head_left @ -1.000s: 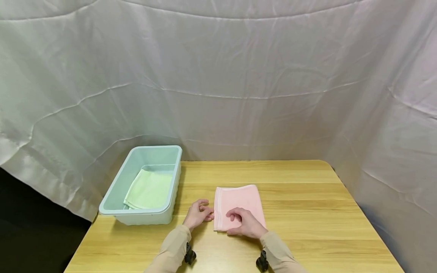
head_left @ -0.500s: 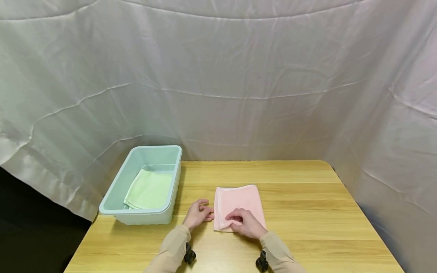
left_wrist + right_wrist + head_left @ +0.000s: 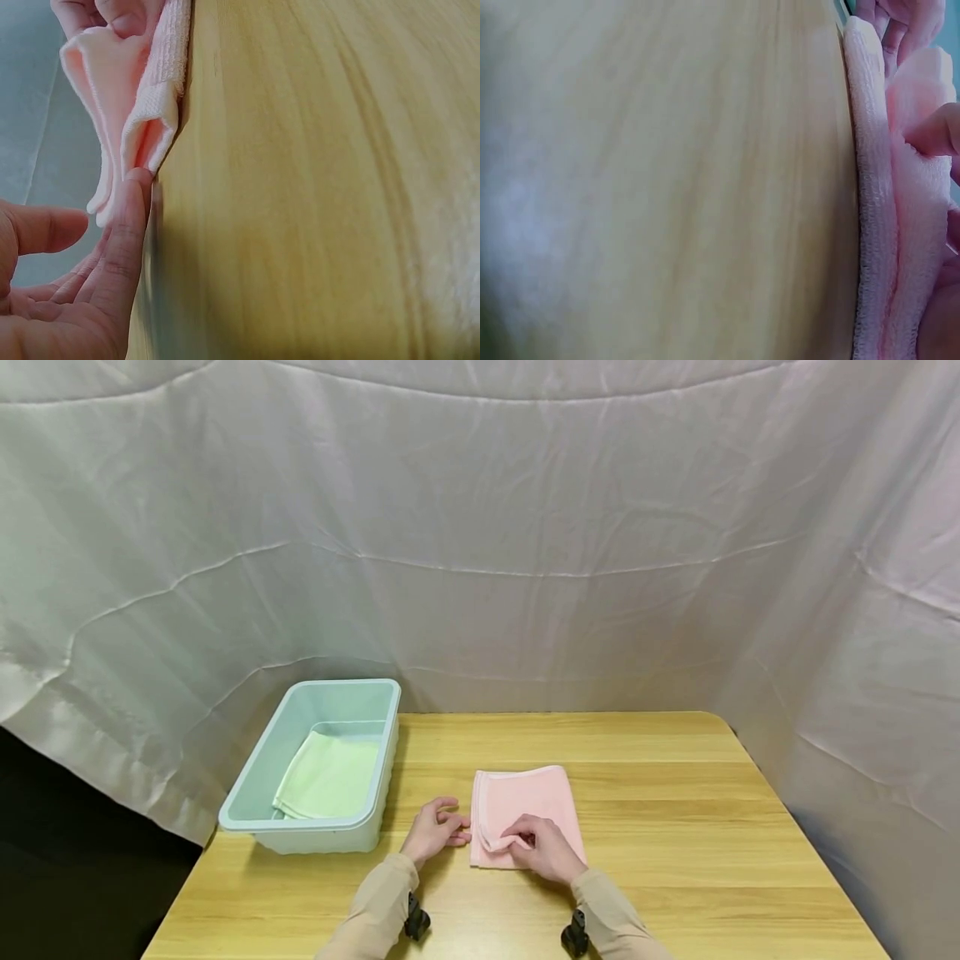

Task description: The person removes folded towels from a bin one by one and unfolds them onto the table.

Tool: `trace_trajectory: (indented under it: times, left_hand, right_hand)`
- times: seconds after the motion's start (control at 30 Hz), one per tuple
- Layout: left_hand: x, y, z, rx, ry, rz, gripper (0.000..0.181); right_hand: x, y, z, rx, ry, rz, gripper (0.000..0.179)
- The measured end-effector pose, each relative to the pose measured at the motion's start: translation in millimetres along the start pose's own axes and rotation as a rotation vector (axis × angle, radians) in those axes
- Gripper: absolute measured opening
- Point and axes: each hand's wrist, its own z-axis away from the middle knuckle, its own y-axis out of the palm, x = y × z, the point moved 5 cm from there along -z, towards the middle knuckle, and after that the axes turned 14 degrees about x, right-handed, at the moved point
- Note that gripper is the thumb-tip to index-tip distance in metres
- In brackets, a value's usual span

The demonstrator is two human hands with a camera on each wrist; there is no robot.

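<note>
A folded pink towel (image 3: pixel 534 795) with a pale hem lies on the table. My right hand (image 3: pixel 551 852) pinches its top layer near the front edge, between thumb and fingers, and that layer is lifted into a small fold. Seen from the left wrist, the raised layer (image 3: pixel 94 67) stands apart from the lower one at the corner. My left hand (image 3: pixel 435 832) rests at the towel's left edge with fingers extended and the thumb apart; a fingertip touches the lower layer's corner in the left wrist view.
To the left stands a light blue plastic bin (image 3: pixel 300 824) with a folded pale green towel (image 3: pixel 330 777) inside. The wooden table (image 3: pixel 675 827) runs back to a grey curtain (image 3: pixel 525 610), which also hangs along both sides.
My right thumb and fingers have closed on the towel's top layer and raised its front left corner, drawing it slightly to the right. My left hand has stayed in place.
</note>
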Motion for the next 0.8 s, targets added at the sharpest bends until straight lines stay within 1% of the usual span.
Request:
trace_trajectory:
  times: [0.07,0.23,0.3,0.43,0.5,0.57,0.63,0.7,0.8]
  left_hand:
    - [0.4,0.2,1.0,-0.001,0.0,0.008,0.043]
    - [1.2,0.4,0.5,0.0,0.023,0.019,0.043]
    - [0.9,0.2,-0.6,-0.013,0.034,0.017,0.043]
    - [-2.1,2.8,-2.9,-0.03,0.058,0.029,0.042]
    - [-3.9,6.2,-3.9,-0.015,0.065,0.05,0.043]
    - [-4.7,10.6,-5.3,0.019,0.066,0.07,0.044]
    - [-4.8,14.5,-6.1,0.048,0.055,0.077,0.044]
    - [-4.3,17.3,-6.4,0.063,0.038,0.071,0.044]
    - [-3.3,19.1,-6.0,0.064,0.011,0.05,0.044]
  right_hand:
    - [-0.6,-1.2,0.2,-0.009,0.002,-0.026,0.018]
    - [1.0,-5.8,2.0,-0.034,-0.009,-0.128,0.015]
    - [1.9,-7.6,3.0,-0.054,-0.012,-0.163,0.014]
    - [1.0,-11.5,5.3,-0.106,0.014,-0.181,0.014]
    - [0.2,-14.4,6.7,-0.143,0.037,-0.186,0.015]
    - [0.0,-18.7,8.3,-0.188,0.054,-0.198,0.015]
    - [0.3,-23.7,9.7,-0.235,0.067,-0.222,0.015]
    - [1.3,-30.8,11.9,-0.277,0.076,-0.252,0.015]
    - [1.5,-41.7,15.4,-0.32,0.117,-0.315,0.014]
